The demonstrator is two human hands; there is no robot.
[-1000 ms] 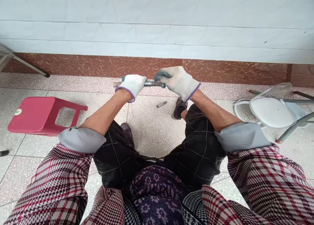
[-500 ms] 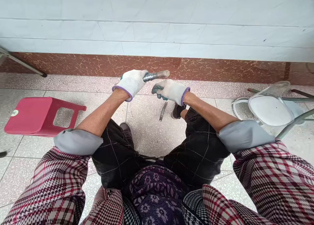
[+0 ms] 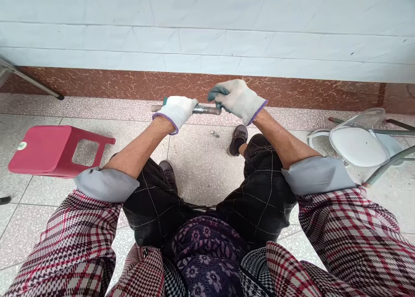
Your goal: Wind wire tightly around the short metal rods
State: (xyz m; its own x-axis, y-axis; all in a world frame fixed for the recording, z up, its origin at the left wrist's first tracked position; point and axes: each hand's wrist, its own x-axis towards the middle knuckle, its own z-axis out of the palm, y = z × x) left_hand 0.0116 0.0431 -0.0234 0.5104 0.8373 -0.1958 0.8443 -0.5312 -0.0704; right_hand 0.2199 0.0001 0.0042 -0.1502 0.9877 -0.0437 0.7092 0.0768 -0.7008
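Note:
My left hand (image 3: 179,109), in a white knitted glove with a green palm and purple cuff, is closed around a brownish stick (image 3: 212,110) with silvery wire wound on its middle. The stick lies level and pokes out on both sides of the fist. My right hand (image 3: 238,100), gloved alike, is just above the stick's right end with fingers curled together. What those fingers hold, if anything, is too small to make out. Below, between my feet and the wall, shows a small greyish piece (image 3: 214,133); I cannot tell whether it hangs or lies on the floor.
A red plastic stool (image 3: 42,150) stands at my left. To the right is a white seat with a metal frame (image 3: 359,145). The tiled wall (image 3: 207,42) rises close in front, with a brown stone skirting. A metal leg (image 3: 39,84) juts in at far left.
My right hand has risen and moved slightly right. The stick in my left hand has turned more level, its right end lower. The greyish piece below looks shorter and sits higher.

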